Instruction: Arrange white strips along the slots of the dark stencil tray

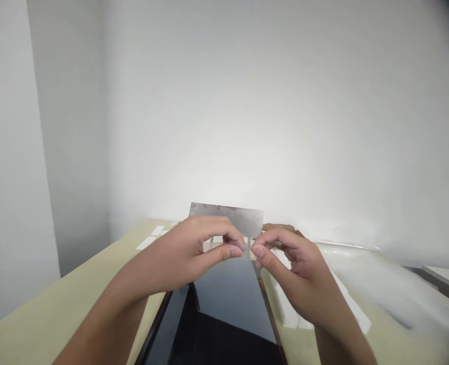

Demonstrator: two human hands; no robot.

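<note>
The person's left hand (184,253) is curled into a pinch, thumb and forefinger closed together at a narrow, pale, translucent strip (249,244). The right hand (296,276) curves in from the other side, its thumb and forefinger close to the same strip; whether they are gripping it cannot be told.

Directly under both hands lies a long, glossy black rectangular panel (228,294), its far end running between the wrists. Its thin brown edge shows beside the right hand. It looks stiff and smooth but possibly brittle if it is glass, and a shiny face like this would likely slip and smear, so its long edges seem the safest place to take hold. Just beyond the fingertips stands a flat, brushed-grey rectangular metal plate (239,215), faintly marked with reddish spots. It looks thin and rigid, though its weight cannot be judged.

Left of the hands, small white paper strips (148,242) lie on a pale wooden table (53,299). Below the right hand sits a white foam-like slab (285,289), and farther right a blurred, translucent plastic sheet (395,284) spreads across the tabletop. A plain white wall (228,111) rises beyond.
</note>
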